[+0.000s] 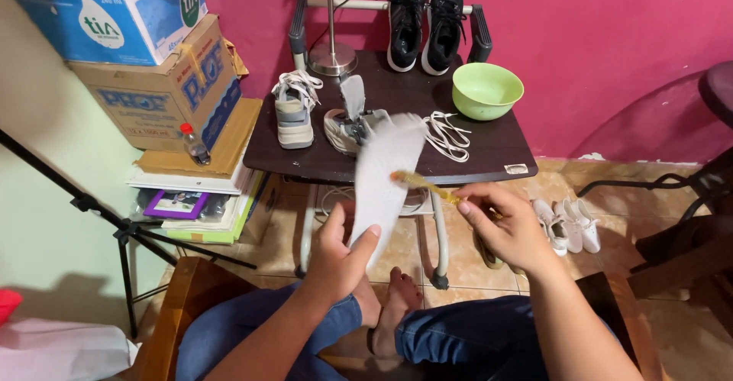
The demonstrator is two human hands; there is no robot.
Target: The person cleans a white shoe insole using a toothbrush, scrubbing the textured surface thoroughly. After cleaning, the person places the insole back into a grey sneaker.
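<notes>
At frame centre, the left hand (340,255) grips a white insole (385,179); the right hand (504,228) pinches a yellow toothbrush (424,185) against it. The blurred insole may flex away, letting the bristles skid off.

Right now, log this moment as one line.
left hand: holds white insole | right hand: holds yellow toothbrush against insole

Left hand (340,255), right hand (504,224); closed grips

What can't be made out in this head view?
- Insole: motion-blurred; surface detail unreadable.
- Brush in the right hand: bristle end blurred, handle hidden by fingers.
- Left hand: palm side hidden behind the insole.
- Shoe: partly covered by the insole.
- Lamp: top cut off by the upper edge.
</notes>
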